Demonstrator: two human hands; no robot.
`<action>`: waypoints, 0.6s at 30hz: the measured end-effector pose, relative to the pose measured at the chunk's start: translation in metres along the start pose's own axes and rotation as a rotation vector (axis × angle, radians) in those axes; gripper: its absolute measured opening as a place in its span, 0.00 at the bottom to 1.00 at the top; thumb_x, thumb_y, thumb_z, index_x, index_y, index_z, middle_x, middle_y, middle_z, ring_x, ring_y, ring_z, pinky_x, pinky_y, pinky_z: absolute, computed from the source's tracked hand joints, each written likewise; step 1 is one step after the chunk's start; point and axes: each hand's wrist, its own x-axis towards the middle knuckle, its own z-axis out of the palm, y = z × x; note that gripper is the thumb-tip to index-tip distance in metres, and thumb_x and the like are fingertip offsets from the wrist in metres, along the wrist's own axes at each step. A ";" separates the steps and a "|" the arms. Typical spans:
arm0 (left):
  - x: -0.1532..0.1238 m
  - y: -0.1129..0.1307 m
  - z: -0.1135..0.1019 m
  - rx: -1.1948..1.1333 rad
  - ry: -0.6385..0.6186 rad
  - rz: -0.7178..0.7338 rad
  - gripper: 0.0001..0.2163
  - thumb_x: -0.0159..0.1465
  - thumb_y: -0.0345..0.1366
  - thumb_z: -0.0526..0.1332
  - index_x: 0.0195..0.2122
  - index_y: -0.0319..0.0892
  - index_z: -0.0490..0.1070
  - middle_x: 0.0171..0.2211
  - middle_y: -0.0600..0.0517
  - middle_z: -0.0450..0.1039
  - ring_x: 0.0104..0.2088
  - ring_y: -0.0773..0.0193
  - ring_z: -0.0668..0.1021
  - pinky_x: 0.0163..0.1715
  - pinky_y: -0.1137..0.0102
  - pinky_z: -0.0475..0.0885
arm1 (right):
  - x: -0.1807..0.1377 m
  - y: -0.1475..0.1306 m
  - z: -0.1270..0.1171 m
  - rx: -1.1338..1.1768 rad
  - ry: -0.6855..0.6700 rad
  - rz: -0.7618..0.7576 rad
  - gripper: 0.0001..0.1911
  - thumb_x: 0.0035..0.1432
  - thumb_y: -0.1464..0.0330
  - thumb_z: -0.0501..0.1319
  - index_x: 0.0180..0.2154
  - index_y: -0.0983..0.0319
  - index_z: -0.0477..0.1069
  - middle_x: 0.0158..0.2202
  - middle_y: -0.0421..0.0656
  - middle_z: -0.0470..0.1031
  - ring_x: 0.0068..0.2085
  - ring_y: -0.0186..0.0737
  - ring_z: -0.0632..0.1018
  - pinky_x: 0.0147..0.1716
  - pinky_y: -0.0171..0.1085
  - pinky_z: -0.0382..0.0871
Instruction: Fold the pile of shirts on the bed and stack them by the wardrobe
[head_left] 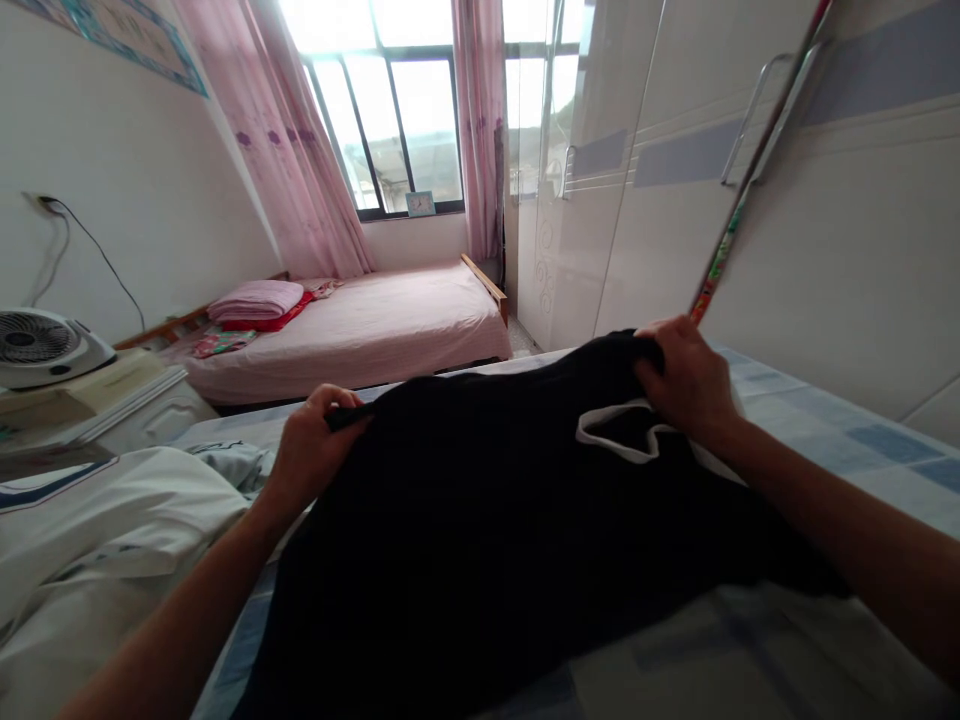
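A black garment (pixel 480 520) with a white-trimmed collar (pixel 622 440) lies spread on a bed covered by a pale blue checked sheet (pixel 847 430). My left hand (pixel 311 450) is closed, pinching the garment's left edge. My right hand (pixel 686 380) is closed on the cloth at the upper right, just above the collar. Both hands lift the far edge slightly off the sheet.
White and pale clothing (pixel 112 530) is piled at the left of the bed. A white fan (pixel 41 345) sits on a stand at far left. A second bed with pink bedding (pixel 375 320) stands under the window. White wardrobe doors (pixel 750 200) line the right.
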 end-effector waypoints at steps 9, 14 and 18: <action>0.017 -0.007 0.029 0.512 -0.103 0.050 0.24 0.59 0.38 0.55 0.57 0.37 0.62 0.56 0.40 0.66 0.56 0.49 0.70 0.54 0.60 0.65 | 0.026 0.013 0.038 0.031 -0.217 0.048 0.29 0.56 0.60 0.55 0.58 0.62 0.61 0.58 0.53 0.64 0.56 0.56 0.68 0.48 0.54 0.66; -0.054 -0.013 0.007 0.191 -0.533 -0.006 0.24 0.63 0.53 0.50 0.50 0.43 0.70 0.47 0.48 0.75 0.47 0.57 0.76 0.49 0.66 0.68 | -0.051 0.050 0.001 0.154 -0.454 0.234 0.26 0.59 0.53 0.47 0.44 0.61 0.74 0.49 0.50 0.75 0.50 0.52 0.74 0.51 0.48 0.66; -0.088 -0.012 0.003 0.197 -0.535 -0.110 0.27 0.59 0.55 0.55 0.53 0.41 0.67 0.37 0.49 0.76 0.39 0.57 0.78 0.41 0.66 0.70 | -0.099 0.055 -0.015 0.252 -0.570 0.310 0.27 0.58 0.48 0.47 0.38 0.58 0.76 0.43 0.47 0.77 0.46 0.51 0.76 0.48 0.47 0.68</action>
